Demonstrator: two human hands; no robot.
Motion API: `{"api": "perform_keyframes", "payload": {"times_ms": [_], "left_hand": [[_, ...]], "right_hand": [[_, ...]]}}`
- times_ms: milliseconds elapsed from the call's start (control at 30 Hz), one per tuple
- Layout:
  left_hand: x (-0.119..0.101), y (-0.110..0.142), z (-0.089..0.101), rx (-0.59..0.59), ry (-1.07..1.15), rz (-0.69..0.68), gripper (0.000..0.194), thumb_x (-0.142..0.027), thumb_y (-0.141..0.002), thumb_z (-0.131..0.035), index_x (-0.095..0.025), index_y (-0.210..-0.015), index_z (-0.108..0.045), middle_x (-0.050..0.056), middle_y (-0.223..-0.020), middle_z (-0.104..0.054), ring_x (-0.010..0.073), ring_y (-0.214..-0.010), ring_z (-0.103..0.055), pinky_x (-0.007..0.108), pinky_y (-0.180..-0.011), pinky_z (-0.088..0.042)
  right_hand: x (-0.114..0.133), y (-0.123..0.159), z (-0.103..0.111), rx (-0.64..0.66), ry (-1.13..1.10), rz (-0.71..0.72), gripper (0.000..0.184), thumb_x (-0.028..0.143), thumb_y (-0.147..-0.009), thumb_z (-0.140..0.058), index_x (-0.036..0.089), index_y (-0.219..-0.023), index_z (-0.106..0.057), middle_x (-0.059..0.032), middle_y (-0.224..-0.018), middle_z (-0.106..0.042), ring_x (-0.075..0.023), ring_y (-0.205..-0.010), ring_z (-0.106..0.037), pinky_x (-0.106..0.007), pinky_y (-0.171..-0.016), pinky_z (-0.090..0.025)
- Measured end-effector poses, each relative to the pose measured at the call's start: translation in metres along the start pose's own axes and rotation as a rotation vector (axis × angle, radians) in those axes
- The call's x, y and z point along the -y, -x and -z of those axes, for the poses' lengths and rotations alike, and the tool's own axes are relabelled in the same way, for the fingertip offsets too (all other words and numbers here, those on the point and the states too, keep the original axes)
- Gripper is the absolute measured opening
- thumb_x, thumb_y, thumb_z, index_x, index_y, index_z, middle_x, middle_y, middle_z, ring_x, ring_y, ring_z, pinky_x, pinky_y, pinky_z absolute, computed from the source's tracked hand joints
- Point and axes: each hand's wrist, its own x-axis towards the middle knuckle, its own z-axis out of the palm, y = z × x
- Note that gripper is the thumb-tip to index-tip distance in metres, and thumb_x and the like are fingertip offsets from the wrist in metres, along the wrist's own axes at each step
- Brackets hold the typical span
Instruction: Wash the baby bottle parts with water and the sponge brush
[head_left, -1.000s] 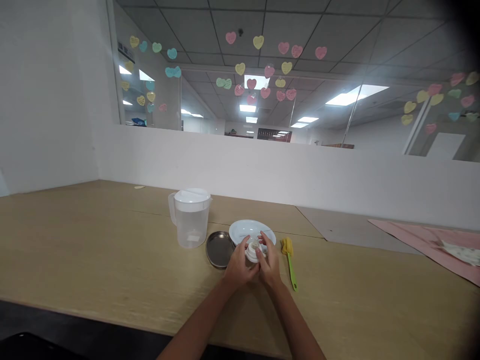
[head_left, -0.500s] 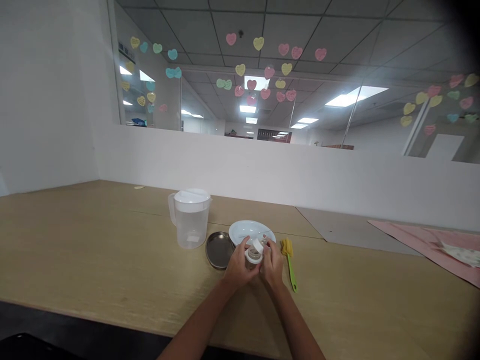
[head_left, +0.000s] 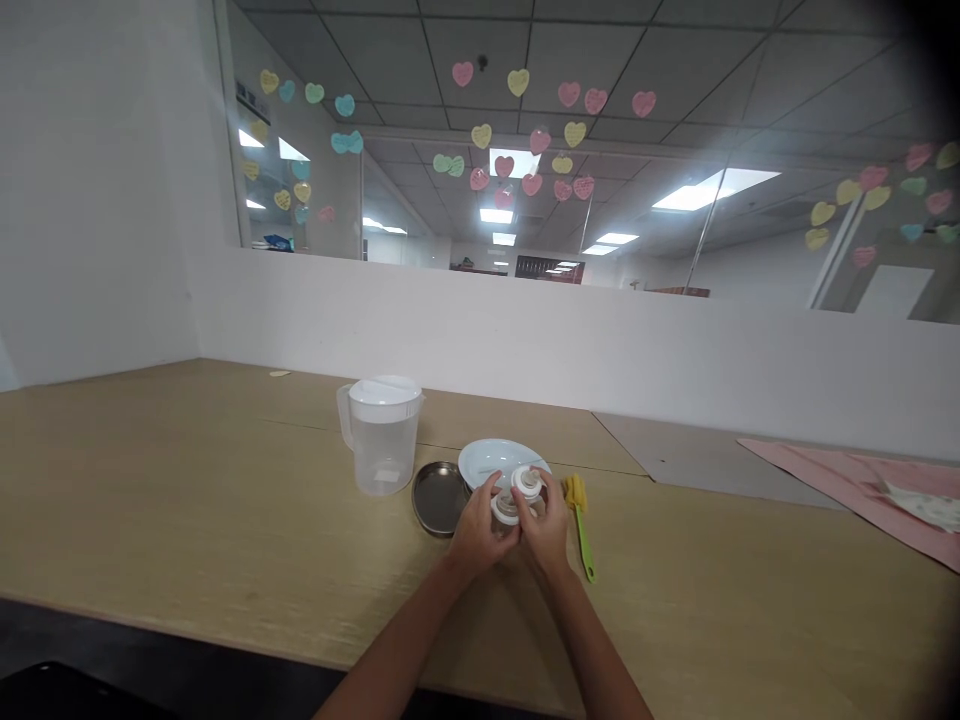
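The left hand [head_left: 478, 530] curls around the bottle [head_left: 506, 507]; the right hand [head_left: 550, 528], half closed, grips the cap [head_left: 527, 482] just beside the bottle's top. On the worktop [head_left: 225, 500], the bowl [head_left: 480, 457] sits behind the bottle, the tray [head_left: 437, 498] left, the brush [head_left: 585, 540] right.

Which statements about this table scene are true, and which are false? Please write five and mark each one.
1. The right hand holds a white-ringed cap. True.

2. The left hand lies flat on the table. False: it grips a white-rimmed container.

3. The pitcher has its lid on. True.

4. The green-handled brush is inside the white bowl. False: it lies on the table, to the right of the bowl.

5. The round metal dish is on top of the pitcher. False: it is on the table, between the pitcher and the left hand.
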Motion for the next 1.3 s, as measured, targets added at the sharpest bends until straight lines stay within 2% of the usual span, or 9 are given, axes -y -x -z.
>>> {"api": "perform_keyframes", "payload": {"times_ms": [100, 233, 400, 500, 633, 867, 1000, 1100, 1300], "left_hand": [[-0.001, 0.000, 0.001, 0.003, -0.002, 0.001, 0.069, -0.030, -0.069, -0.057, -0.013, -0.128, -0.026, 0.011, -0.105, -0.052, 0.0207, -0.095, -0.053, 0.037, -0.085, -0.044], [-0.004, -0.001, 0.002, 0.006, 0.014, 0.009, 0.070, -0.030, -0.067, -0.059, -0.014, -0.127, -0.027, 0.010, -0.103, -0.053, 0.0202, -0.095, -0.053, 0.036, -0.086, -0.044], [-0.005, -0.001, 0.003, 0.017, 0.007, 0.021, 0.069, -0.031, -0.068, -0.059, -0.014, -0.127, -0.028, 0.010, -0.104, -0.054, 0.0201, -0.095, -0.053, 0.036, -0.086, -0.044], [-0.005, -0.001, 0.002, 0.017, -0.003, 0.007, 0.067, -0.032, -0.070, -0.058, -0.014, -0.127, -0.028, 0.010, -0.104, -0.054, 0.0199, -0.095, -0.052, 0.036, -0.086, -0.043], [-0.004, -0.001, 0.001, -0.001, -0.027, -0.023, 0.066, -0.033, -0.071, -0.057, -0.013, -0.127, -0.028, 0.011, -0.106, -0.053, 0.0201, -0.096, -0.052, 0.036, -0.086, -0.043], [-0.005, -0.002, 0.003, -0.018, -0.057, -0.063, 0.063, -0.032, -0.070, -0.057, -0.013, -0.124, -0.031, 0.011, -0.103, -0.055, 0.0203, -0.094, -0.053, 0.035, -0.083, -0.045], [-0.007, -0.004, 0.004, -0.024, -0.074, -0.114, 0.055, -0.034, -0.072, -0.055, -0.014, -0.120, -0.036, 0.012, -0.106, -0.054, 0.0212, -0.097, -0.052, 0.037, -0.085, -0.044], [-0.006, -0.004, 0.003, -0.023, -0.075, -0.112, 0.055, -0.034, -0.073, -0.055, -0.013, -0.120, -0.036, 0.012, -0.104, -0.055, 0.0210, -0.096, -0.053, 0.036, -0.085, -0.045], [-0.004, -0.003, 0.001, -0.014, -0.058, -0.100, 0.056, -0.032, -0.071, -0.057, -0.015, -0.120, -0.037, 0.011, -0.105, -0.055, 0.0212, -0.097, -0.052, 0.037, -0.086, -0.044]], "right_hand": [[0.000, -0.004, -0.002, -0.055, -0.143, -0.093, 0.036, 0.034, -0.072, -0.058, 0.016, -0.101, -0.050, -0.0106, -0.103, -0.056, -0.0222, -0.096, -0.054, -0.037, -0.083, -0.045], [-0.001, -0.011, -0.002, -0.135, -0.444, -0.300, 0.042, 0.032, -0.062, -0.066, 0.017, -0.097, -0.047, -0.0102, -0.102, -0.057, -0.0204, -0.085, -0.059, -0.034, -0.074, -0.049], [0.000, -0.018, 0.005, -0.087, -0.762, -0.529, 0.042, 0.026, -0.056, -0.072, 0.022, -0.092, -0.050, -0.0021, -0.100, -0.059, -0.0178, -0.086, -0.060, -0.030, -0.071, -0.051], [-0.001, -0.020, 0.010, -0.075, -0.953, -0.596, 0.042, 0.022, -0.056, -0.073, 0.023, -0.092, -0.051, 0.0009, -0.095, -0.060, -0.0161, -0.090, -0.059, -0.028, -0.076, -0.051], [-0.002, -0.026, 0.015, -0.161, -1.070, -0.603, 0.040, 0.019, -0.055, -0.073, 0.022, -0.089, -0.052, 0.0020, -0.090, -0.062, -0.0143, -0.090, -0.060, -0.027, -0.083, -0.049], [0.003, -0.058, 0.023, -0.295, -1.070, -0.506, 0.040, 0.021, -0.052, -0.075, 0.022, -0.082, -0.049, 0.0041, -0.084, -0.061, -0.0137, -0.086, -0.060, -0.029, -0.082, -0.050], [0.002, -0.068, 0.017, -0.316, -0.940, -0.484, 0.052, 0.019, -0.047, -0.077, 0.023, -0.088, -0.045, 0.0045, -0.085, -0.059, -0.0128, -0.080, -0.061, -0.029, -0.077, -0.051], [-0.009, -0.063, 0.007, -0.337, -0.790, -0.484, 0.055, 0.022, -0.046, -0.076, 0.022, -0.090, -0.044, 0.0030, -0.087, -0.058, -0.0127, -0.077, -0.060, -0.028, -0.071, -0.051], [-0.040, -0.049, -0.004, -0.206, -0.415, -0.335, 0.043, 0.028, -0.053, -0.070, 0.020, -0.088, -0.046, -0.0014, -0.086, -0.057, -0.0155, -0.079, -0.057, -0.028, -0.070, -0.046]]}}
